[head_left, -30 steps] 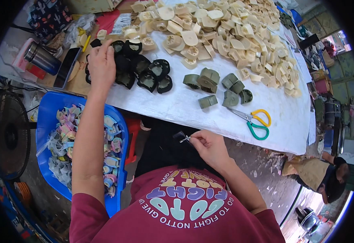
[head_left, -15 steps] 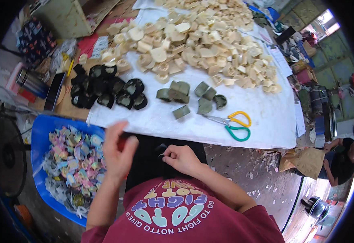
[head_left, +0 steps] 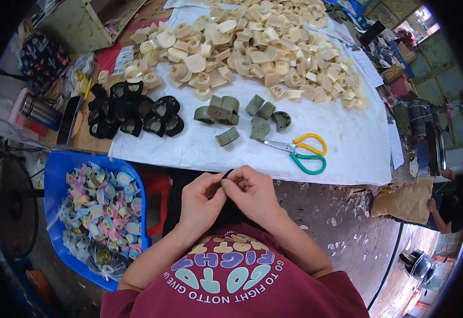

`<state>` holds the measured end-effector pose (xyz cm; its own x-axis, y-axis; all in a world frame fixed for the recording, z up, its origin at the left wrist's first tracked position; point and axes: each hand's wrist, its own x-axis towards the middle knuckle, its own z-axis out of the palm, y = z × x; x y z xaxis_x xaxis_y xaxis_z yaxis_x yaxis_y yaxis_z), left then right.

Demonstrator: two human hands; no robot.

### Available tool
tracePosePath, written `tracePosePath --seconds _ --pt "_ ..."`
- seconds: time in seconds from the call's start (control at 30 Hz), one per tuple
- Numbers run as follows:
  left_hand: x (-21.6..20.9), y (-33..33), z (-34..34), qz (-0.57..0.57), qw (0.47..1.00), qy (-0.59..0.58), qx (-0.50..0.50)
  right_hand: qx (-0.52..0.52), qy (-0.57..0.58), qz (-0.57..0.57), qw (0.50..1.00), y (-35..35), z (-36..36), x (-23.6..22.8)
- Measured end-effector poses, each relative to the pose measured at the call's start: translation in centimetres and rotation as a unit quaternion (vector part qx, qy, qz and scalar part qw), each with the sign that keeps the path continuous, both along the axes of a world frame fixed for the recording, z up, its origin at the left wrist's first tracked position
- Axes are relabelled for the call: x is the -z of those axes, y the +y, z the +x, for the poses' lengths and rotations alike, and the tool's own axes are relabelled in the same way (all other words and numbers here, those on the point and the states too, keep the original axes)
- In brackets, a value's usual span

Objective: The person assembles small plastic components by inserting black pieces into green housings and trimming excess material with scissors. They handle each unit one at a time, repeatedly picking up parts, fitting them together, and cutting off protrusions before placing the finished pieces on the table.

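Observation:
My left hand (head_left: 202,200) and my right hand (head_left: 256,195) meet above my lap, just off the table's front edge. Between their fingertips is pinched a small black piece (head_left: 227,174), mostly hidden by the fingers; its kind cannot be made out. On the table ahead lie several loose olive-green curved plastic pieces (head_left: 224,109). To their left is a cluster of green pieces wrapped in black cloth (head_left: 130,108). Scissors (head_left: 300,151) with one yellow and one green handle rest at the right, blades pointing left.
A big heap of cream plastic pieces (head_left: 263,53) covers the back of the white-sheeted table (head_left: 348,159). At my left stands a blue tub (head_left: 51,212) of pastel pieces, beside a red stool (head_left: 160,196). A phone (head_left: 69,121) and metal flask (head_left: 40,112) lie farther left. Another person (head_left: 443,212) is at far right.
My left hand, raised and spread near the table edge before, has come down and right to join the right hand. Both now pinch the black piece. My view has shifted slightly.

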<state>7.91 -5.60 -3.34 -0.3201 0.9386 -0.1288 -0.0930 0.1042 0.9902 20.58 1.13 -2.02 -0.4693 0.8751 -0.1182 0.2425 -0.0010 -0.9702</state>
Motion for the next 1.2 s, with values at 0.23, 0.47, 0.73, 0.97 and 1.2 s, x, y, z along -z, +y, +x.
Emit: tracePosePath --seconds 0.23,0.47,0.73,0.97,1.2 --pt "-1.0 -0.5 -0.4 0.006 1.000 0.015 0.005 -0.036 0.053 -0.163 0.985 0.9 0.4 -0.3" --pt "-1.1 -0.3 -0.7 -0.019 0.999 -0.039 -0.007 -0.067 0.084 -0.247 0.963 2.0 0.9 -1.1" --pt "-1.4 -0.4 -0.8 -0.009 0.999 -0.041 0.009 -0.083 0.069 -0.246 0.963 2.2 0.9 -0.9" --pt "1.4 -0.5 -1.9 -0.110 0.959 -0.260 0.007 -0.116 0.027 -0.242 0.963 2.2 1.6 -0.4" --pt "6.0 -2.5 -2.6 -0.184 0.982 -0.042 -0.005 -0.031 0.344 -0.187 0.919 0.5 5.8 3.0"
